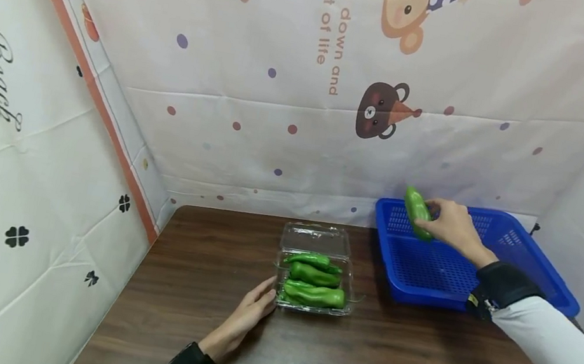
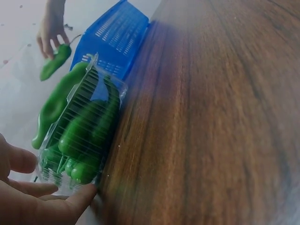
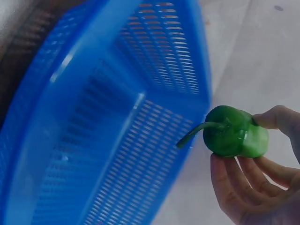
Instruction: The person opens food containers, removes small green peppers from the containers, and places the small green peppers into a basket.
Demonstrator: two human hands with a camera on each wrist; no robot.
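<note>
Between the thumb and fingers of my right hand [image 1: 453, 223] is a long green pepper [image 1: 417, 213], held up over the blue basket's left part. Its curved stem shows in the right wrist view, where the fingertips [image 3: 220, 164] press one side of the pepper [image 3: 234, 131]. My left hand [image 1: 247, 308] rests by the near left corner of a clear plastic box [image 1: 350, 282], its fingers extended against the wall. Several green peppers [image 1: 316, 275] lie crosswise in the box. The lid [image 1: 317, 239] stands open toward the back.
A blue perforated basket [image 1: 396, 289] stands at the back right of the dark wooden table [image 1: 209, 258], and no peppers show inside it. Printed white cloth [image 1: 250, 156] hangs close behind the table, with more at the left and right sides.
</note>
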